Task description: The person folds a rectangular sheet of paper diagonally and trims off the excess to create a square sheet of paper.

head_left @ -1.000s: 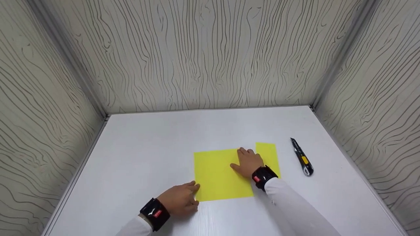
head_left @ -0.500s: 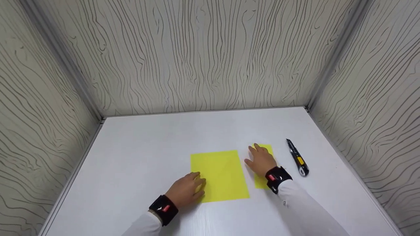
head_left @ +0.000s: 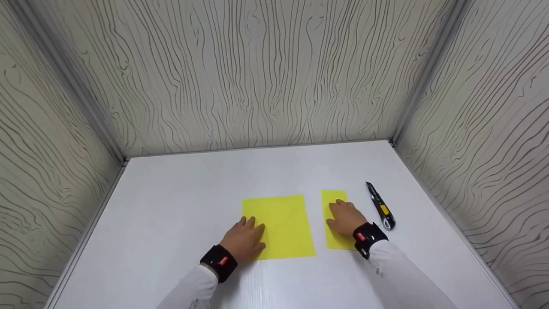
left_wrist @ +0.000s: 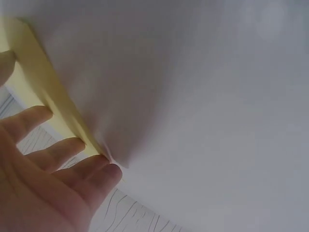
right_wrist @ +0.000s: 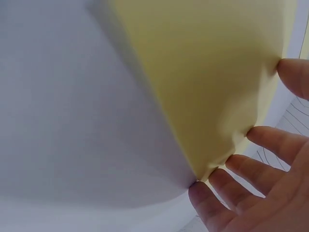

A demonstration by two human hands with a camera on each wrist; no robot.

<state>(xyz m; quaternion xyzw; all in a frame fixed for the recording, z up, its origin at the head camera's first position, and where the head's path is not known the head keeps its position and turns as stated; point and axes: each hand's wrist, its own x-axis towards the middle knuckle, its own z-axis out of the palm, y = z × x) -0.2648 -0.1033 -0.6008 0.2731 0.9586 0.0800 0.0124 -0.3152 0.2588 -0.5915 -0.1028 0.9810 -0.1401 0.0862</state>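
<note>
A larger, nearly square sheet of yellow paper (head_left: pixel 283 227) lies flat on the white table. My left hand (head_left: pixel 243 240) rests on its left side with fingers spread; in the left wrist view those fingertips (left_wrist: pixel 77 145) press along the paper's edge. To the right, across a gap of bare table, lies a narrow yellow paper strip (head_left: pixel 331 195). My right hand (head_left: pixel 346 218) rests on that strip, and the right wrist view shows its fingertips (right_wrist: pixel 236 164) pressing down on the paper. Part of the strip is hidden under the hand and wrist.
A black and yellow utility knife (head_left: pixel 381 207) lies on the table (head_left: pixel 193 184) to the right of the strip, its tip pointing away. Wood-grain panels (head_left: pixel 257 77) stand at the back and on both sides.
My right hand has shifted from the larger sheet onto the narrow strip, and a gap now separates the two pieces. My left hand has moved from the sheet's left edge further onto it.
</note>
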